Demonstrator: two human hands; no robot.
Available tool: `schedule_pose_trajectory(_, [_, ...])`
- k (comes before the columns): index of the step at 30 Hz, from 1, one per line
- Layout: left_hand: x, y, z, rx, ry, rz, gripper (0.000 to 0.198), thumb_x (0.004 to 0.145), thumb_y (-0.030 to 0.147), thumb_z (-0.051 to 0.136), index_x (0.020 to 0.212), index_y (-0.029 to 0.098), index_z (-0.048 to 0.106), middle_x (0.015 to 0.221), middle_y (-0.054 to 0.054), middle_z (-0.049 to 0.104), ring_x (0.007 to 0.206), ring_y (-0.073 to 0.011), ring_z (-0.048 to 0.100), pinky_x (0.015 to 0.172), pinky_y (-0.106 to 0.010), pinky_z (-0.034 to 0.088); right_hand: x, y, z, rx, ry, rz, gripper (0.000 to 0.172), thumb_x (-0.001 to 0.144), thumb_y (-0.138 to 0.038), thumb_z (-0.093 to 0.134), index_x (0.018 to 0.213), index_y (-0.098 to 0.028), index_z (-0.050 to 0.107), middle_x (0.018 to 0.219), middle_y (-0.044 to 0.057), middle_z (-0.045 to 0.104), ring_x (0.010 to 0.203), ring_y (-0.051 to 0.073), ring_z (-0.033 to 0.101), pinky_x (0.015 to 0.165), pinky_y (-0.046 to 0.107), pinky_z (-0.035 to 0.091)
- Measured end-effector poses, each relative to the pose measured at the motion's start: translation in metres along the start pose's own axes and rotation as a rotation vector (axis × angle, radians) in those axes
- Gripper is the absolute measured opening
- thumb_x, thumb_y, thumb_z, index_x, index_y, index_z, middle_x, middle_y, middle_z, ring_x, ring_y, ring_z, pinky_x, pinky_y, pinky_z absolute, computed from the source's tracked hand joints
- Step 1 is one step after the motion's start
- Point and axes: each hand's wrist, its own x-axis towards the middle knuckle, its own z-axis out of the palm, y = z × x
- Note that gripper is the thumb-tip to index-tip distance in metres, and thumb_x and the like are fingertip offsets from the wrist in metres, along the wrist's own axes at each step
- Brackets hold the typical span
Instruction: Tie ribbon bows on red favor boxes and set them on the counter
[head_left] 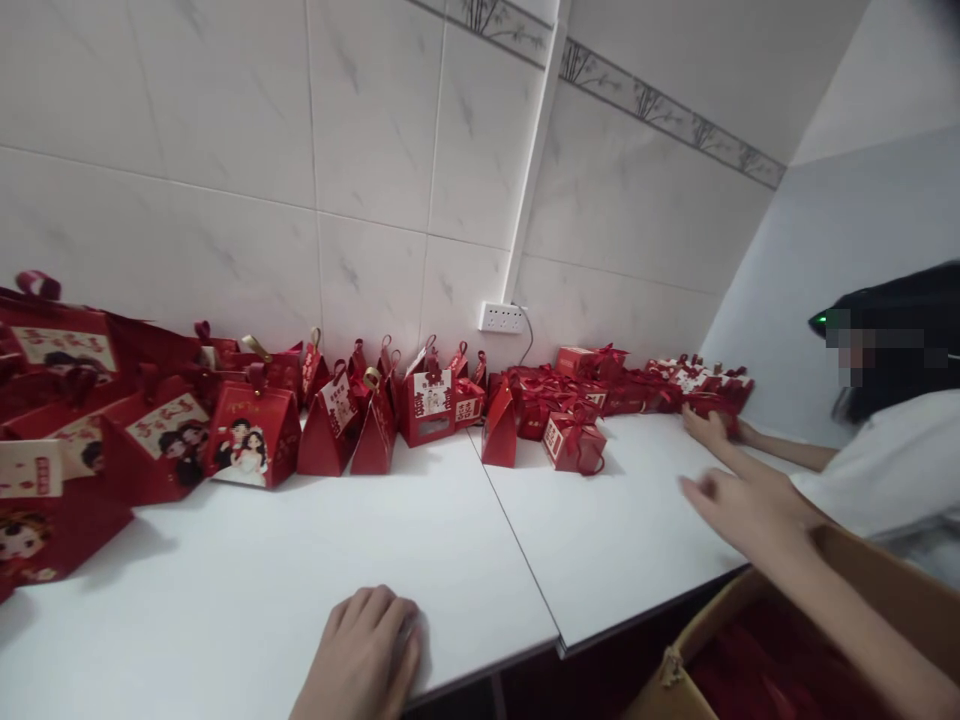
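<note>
My left hand point(367, 645) rests on the near edge of the white table point(315, 545), fingers loosely bent and thumb apart. No object shows in it. My right hand point(739, 505) reaches over the right part of the table, above an open cardboard box point(682, 650). Motion smears its fingers, so its grip is unclear. Nearest to it among the goods stands a red gift box with a ribbon bow point(576, 442). Red items inside the cardboard box are too dark and blurred to name.
Red gift boxes point(255, 435) with ribbon loops line the tiled wall. Beyond my right hand, a co-worker's hand point(705, 428) touches red boxes at the far right; a white sleeve point(877, 470) shows there. A power strip point(501, 318) hangs on the wall. A seam point(517, 530) divides the tabletops.
</note>
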Motion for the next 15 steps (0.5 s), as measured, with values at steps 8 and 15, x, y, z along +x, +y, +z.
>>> schedule_pose_trajectory(8, [-0.006,-0.004,0.002,-0.038,0.054,0.057,0.021,0.087,0.021,0.042,0.087,0.021,0.063,0.087,-0.005,0.062,0.085,-0.0213,0.055,0.080,-0.038,0.043,0.052,-0.128,0.081,0.088,-0.022,0.149,0.070,0.082,-0.052,0.052,0.132,-0.007,0.032,0.134,0.027,0.032,0.120,0.041,0.044,0.093,0.049,0.037])
schedule_pose_trajectory(15, [-0.008,-0.007,0.003,-0.073,0.088,0.099,0.019,0.087,0.021,0.042,0.084,0.020,0.061,0.085,-0.004,0.063,0.084,-0.0207,0.056,0.078,-0.037,0.044,0.050,-0.118,0.075,0.182,-0.155,0.159,0.072,0.078,-0.051,0.055,0.129,-0.006,0.031,0.126,0.029,0.036,0.110,0.040,0.054,0.089,0.045,0.042])
